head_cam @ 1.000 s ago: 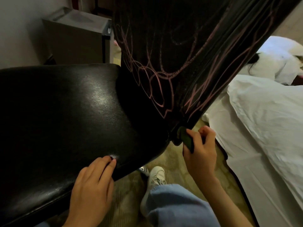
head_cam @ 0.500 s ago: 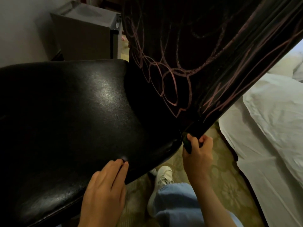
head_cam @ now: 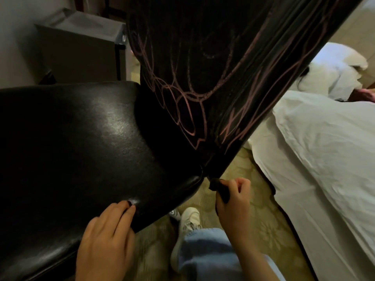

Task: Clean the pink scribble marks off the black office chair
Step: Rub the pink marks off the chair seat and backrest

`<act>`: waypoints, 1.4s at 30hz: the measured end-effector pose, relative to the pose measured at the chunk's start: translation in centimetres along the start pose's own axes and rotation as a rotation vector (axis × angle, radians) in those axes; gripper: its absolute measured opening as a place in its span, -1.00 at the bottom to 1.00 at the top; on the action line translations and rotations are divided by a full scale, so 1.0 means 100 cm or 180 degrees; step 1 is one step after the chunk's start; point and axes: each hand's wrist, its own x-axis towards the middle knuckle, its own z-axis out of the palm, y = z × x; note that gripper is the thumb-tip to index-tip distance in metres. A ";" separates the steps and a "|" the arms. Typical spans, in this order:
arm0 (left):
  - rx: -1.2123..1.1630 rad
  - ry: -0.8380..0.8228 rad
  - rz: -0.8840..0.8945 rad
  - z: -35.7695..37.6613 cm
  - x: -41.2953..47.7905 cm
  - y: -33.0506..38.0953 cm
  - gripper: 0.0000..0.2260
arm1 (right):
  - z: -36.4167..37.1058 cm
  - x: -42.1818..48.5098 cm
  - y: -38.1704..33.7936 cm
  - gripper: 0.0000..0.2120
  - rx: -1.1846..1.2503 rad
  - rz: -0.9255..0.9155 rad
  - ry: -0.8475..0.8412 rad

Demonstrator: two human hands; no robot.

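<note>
The black office chair's glossy seat fills the left half of the head view. Its backrest rises at the top centre and is covered with pink scribble marks in loops and long streaks. My left hand rests on the seat's front edge, fingers laid over the leather. My right hand grips a small dark cloth just below the backrest's lower corner, where seat and back meet. The cloth sits a little under the chair edge.
A bed with white sheets runs along the right, close to the chair. A grey cabinet stands behind the seat at the top left. My jeans leg and white shoe are on the patterned carpet below.
My right hand with the cloth has slipped down off the backrest's lower corner to just under it. My left hand stays on the seat edge. The view has shifted slightly.
</note>
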 end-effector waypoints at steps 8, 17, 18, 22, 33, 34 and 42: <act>0.0072 -0.0135 0.0085 0.000 -0.003 -0.003 -0.60 | 0.010 0.025 -0.006 -0.79 0.0089 -0.0357 0.0580; -0.0003 -0.0248 0.0146 -0.001 0.000 -0.010 -0.59 | 0.018 0.000 -0.007 -0.76 0.0179 -0.0244 -0.0207; -0.0037 -0.0241 0.0130 -0.002 0.000 -0.011 -0.59 | 0.005 0.004 -0.015 -0.77 0.0243 -0.0324 -0.0036; -0.0100 -0.0223 0.0121 -0.006 0.001 -0.010 -0.59 | -0.059 0.038 -0.053 -0.77 0.0452 -0.0509 0.0613; -0.0072 -0.0109 0.0223 -0.004 0.001 -0.011 -0.59 | -0.120 0.132 -0.073 -0.75 -0.0251 -0.1027 0.1071; -0.0071 -0.0108 0.0228 -0.004 0.001 -0.011 -0.59 | -0.116 0.131 -0.067 -0.74 -0.0312 -0.1038 0.1017; -0.0035 -0.0081 0.0232 0.002 0.000 -0.010 -0.59 | -0.066 0.082 -0.022 -0.70 -0.0577 -0.1095 0.0475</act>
